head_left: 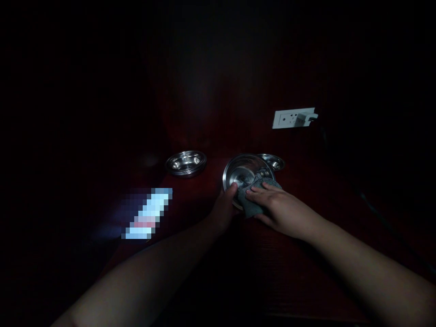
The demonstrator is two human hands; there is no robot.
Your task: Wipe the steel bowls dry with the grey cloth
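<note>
A shiny metal bowl [235, 169] is tilted with its inside facing me, above the dark red table. My left hand [224, 208] grips its lower left rim, thumb over the edge and the other fingers hidden behind. A grey-green cloth [252, 205] lies across the bowl's lower right rim and inside. My right hand [277, 206] presses on this cloth, its fingers bent over it toward the bowl's inside.
Stacked metal bowls [186, 164] stand at the back left. Another metal dish [274, 162] sits behind the held bowl. A lit, pixelated screen [150, 213] lies at left. A wall socket [293, 118] holds a plug; a thin cable [369, 203] runs at right.
</note>
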